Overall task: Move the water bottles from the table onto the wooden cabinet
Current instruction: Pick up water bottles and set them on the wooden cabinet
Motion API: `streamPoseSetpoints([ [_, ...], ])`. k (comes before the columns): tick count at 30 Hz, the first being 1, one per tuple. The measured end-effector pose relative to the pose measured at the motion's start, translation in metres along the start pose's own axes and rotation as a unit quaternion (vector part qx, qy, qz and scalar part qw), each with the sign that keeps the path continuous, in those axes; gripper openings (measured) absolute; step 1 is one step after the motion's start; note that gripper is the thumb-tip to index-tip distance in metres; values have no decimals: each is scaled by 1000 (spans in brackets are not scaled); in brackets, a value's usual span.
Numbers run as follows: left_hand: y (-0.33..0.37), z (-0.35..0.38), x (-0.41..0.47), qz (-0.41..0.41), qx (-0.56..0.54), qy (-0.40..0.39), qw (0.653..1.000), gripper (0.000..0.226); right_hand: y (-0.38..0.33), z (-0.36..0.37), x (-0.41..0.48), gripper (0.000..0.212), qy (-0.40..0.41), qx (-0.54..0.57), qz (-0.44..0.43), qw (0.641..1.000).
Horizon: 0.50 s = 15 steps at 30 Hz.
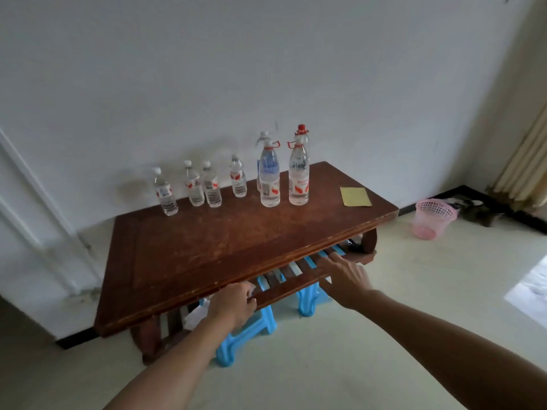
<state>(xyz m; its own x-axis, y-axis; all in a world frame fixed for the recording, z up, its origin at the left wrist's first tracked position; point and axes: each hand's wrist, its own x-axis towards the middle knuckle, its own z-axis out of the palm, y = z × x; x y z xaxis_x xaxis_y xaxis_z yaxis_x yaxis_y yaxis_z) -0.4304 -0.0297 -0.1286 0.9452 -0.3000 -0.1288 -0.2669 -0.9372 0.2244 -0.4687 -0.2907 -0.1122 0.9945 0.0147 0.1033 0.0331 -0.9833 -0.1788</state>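
Several clear water bottles stand upright in a row along the far edge of a low dark wooden table (207,250). The small ones (212,184) with white caps are at the left. The tall ones (269,176) with red handles are at the right, one (299,173) nearest the table's end. My left hand (233,303) hangs in front of the table's near edge, fingers loosely curled, holding nothing. My right hand (343,276) reaches forward over the lower slatted shelf, fingers straight, well short of the bottles. No wooden cabinet is in view.
A yellow paper (355,196) lies on the table's right end. Blue plastic stools (245,335) stand under the table. A pink basket (433,218) sits on the floor at the right, near shoes and a curtain. A white wall is behind the table.
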Motion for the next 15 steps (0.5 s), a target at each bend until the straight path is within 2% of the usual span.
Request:
streamPoseSetpoints([
  [8,17,-48,209,37,-13,2,999,25,62,-35,189,29,44,-12,71,996],
  [15,43,-46,311,26,-39,2,999,20,111,-55,312,36,68,12,62,996],
])
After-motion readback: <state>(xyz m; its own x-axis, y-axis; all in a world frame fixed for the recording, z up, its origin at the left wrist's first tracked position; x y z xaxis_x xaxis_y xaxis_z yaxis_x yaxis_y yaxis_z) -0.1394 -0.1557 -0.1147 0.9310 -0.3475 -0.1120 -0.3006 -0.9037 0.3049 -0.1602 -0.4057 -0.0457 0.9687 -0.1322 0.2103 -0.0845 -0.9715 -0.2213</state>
